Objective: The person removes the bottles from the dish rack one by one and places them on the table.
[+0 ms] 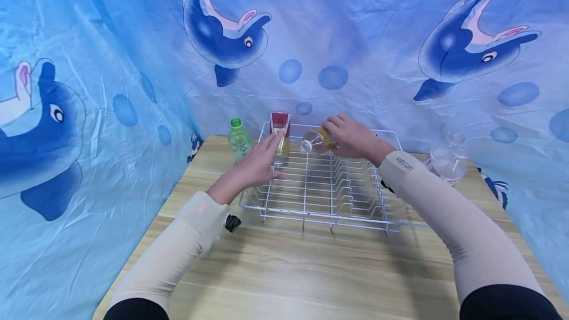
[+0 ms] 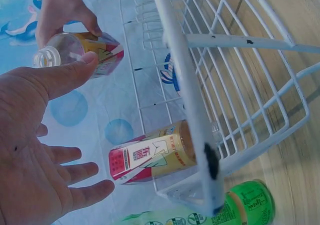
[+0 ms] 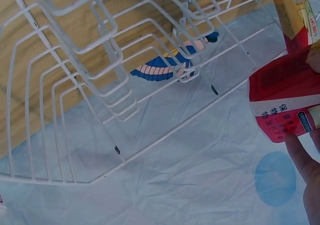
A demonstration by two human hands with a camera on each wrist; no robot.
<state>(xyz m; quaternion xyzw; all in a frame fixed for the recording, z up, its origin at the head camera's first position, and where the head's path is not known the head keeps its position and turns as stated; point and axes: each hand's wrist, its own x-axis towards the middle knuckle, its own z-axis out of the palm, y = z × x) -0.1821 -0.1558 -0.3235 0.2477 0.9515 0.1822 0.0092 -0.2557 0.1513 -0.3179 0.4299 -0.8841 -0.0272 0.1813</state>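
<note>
My right hand (image 1: 351, 137) grips a clear plastic bottle (image 1: 314, 141) with a yellow and red label. The bottle is tilted above the white wire rack (image 2: 187, 85), its uncapped mouth towards the left. In the right wrist view its red base end (image 3: 285, 92) shows beside the fingers. My left hand (image 1: 255, 164) is at the rack's left side with fingers spread and holds nothing. Near those fingertips, a second bottle with a red and yellow label (image 2: 150, 155) stands base up in the rack's back left corner. Whether the fingers touch it I cannot tell.
A green bottle (image 1: 240, 140) stands on the wooden table (image 1: 284, 270) just left of the rack. Clear plastic containers (image 1: 448, 159) are at the right, partly behind my right arm. A blue dolphin-print sheet (image 1: 355, 19) hangs behind and along the sides.
</note>
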